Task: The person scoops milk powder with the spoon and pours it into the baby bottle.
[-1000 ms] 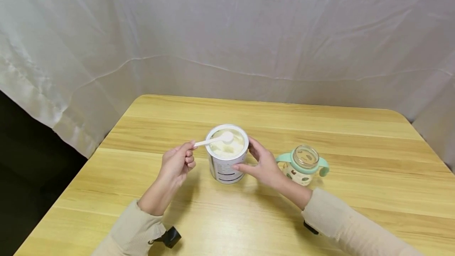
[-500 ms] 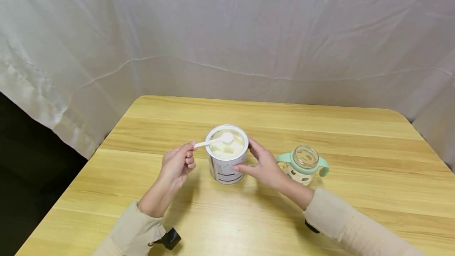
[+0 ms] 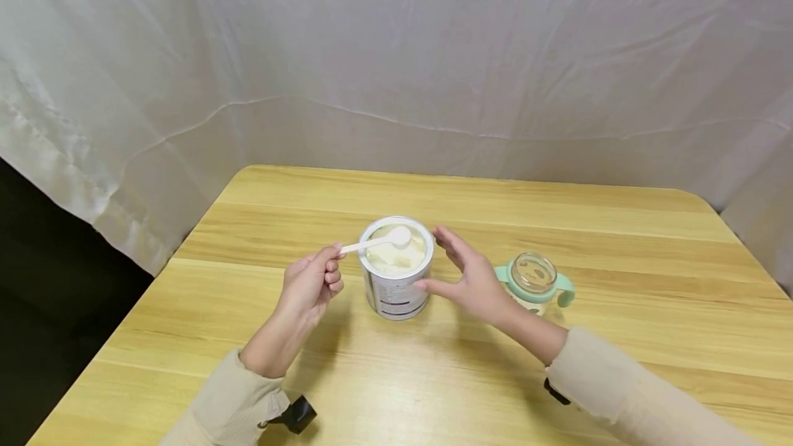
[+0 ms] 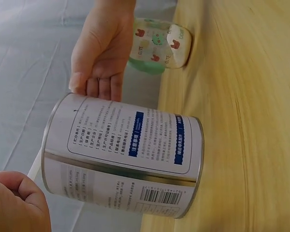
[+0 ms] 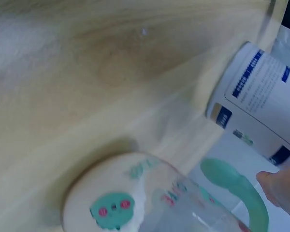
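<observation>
My left hand (image 3: 310,284) pinches the handle end of a white measuring scoop (image 3: 370,243). The scoop's bowl, heaped with pale powder, lies over the mouth of an open tin (image 3: 396,298) that stands upright. Pale milk powder (image 3: 393,266) shows inside the tin. On the tin's right side, my right hand (image 3: 480,284) is spread with its thumb apart from the fingers; the fingertips are right at the wall near the rim. In the left wrist view, the tin's printed label (image 4: 135,140) faces the camera, and the scoop is mostly hidden behind the tin.
A baby bottle (image 3: 533,277) without a lid stands right of the tin, partly behind my right forearm. Its mint-green handle (image 5: 246,198) and powder inside show in the right wrist view. The wooden table (image 3: 588,226) meets a pale curtain (image 3: 434,74) at the back.
My right hand has loosened from the tin and drawn slightly right, its fingers straighter. The scoop has shifted a little to the right; the tin stays in place.
</observation>
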The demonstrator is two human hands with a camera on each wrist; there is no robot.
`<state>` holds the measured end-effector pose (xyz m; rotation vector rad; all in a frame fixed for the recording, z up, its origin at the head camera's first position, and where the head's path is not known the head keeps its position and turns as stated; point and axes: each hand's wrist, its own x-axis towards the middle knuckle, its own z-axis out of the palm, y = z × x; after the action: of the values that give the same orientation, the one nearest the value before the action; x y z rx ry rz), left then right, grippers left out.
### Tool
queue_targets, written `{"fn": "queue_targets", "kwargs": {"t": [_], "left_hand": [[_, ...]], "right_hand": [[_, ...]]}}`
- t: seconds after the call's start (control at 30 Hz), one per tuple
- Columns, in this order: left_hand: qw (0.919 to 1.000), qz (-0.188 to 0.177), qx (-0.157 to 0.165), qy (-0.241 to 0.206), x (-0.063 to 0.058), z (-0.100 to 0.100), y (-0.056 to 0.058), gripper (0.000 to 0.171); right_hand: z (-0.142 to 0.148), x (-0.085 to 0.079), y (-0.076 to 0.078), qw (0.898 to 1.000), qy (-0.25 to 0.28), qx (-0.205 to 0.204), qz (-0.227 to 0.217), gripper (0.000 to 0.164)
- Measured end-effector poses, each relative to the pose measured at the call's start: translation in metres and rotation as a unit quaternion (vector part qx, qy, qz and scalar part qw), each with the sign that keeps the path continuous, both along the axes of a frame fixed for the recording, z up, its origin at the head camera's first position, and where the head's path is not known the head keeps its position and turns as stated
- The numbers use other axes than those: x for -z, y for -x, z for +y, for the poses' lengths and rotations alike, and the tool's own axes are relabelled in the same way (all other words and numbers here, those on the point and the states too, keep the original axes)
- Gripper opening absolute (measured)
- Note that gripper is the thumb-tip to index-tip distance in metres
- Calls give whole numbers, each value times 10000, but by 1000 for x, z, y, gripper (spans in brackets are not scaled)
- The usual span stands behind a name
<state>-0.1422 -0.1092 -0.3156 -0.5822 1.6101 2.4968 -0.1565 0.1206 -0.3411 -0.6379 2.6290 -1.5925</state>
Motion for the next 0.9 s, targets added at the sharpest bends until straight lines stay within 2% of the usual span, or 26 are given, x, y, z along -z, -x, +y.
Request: {"fn": "queue_targets", "kwargs": {"t": [0.3,0.57,0.9], "left_hand": [[9999,76,57,56,-6,5,-1,28],[9997,143,155,80,-8,13,-3,27],[9993,243,228,158,-9,26,-5,29]], "right_hand": [[13,-15,-2,9993,326,162,71,85],[30,-26,-10,9976,619,213,241,80],[63,-28,-17,9843,1207,297,1249,68]]}}
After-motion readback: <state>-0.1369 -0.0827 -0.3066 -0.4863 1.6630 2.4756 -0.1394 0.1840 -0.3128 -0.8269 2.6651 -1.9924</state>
